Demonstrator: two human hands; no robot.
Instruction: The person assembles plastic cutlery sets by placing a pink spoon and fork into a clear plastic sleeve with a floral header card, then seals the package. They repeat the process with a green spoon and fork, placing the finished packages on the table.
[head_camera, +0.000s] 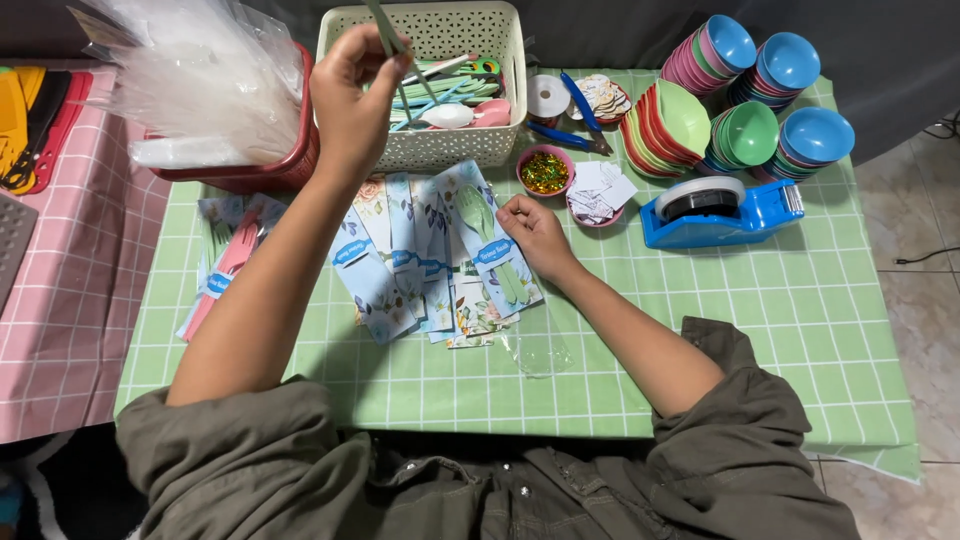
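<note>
Left hand (352, 90) is raised at 11 o'clock, fingers pinched shut on a thin green utensil (385, 32) lifted above the white basket (420, 30). The stick's top runs out of the frame, so whether it is a fork or a spoon cannot be told.

Right hand (535, 232) rests near centre, fingers narrowed down onto the top edge of a clear sleeve (495, 255) holding a printed card, with what looks like a green fork already in it. The sleeve lies on top of a fan of cards (400, 265) on the green check cloth (800, 300).

Judgement on doing this step well: the pinch on the utensil looks high on the handle. A grip near the middle would steady the tip. The right fingers ought to pin the sleeve's mouth flat and open without creasing the card. Bring the utensil down along the sleeve's long axis, not across it.

Around the work:
- 1 o'clock: small pink bowl (545, 170) of gold glitter bits; beside it a second bowl (600, 195) of paper tags.
- 2 o'clock: blue tape dispenser (720, 212); behind it, stacks of coloured bowls (740, 100).
- 10 o'clock: red tub (250, 175) stuffed with clear bags.
- 9 o'clock: finished packs (228, 262), partly under the left forearm.

Hard to make out:
- The basket's contents are a tangle of pastel cutlery; no count possible.
- A loose clear sleeve (535, 350) at 6 o'clock shows only by its glare.
- The left forearm covers part of the card fan.
- Card print is too small to read.
</note>
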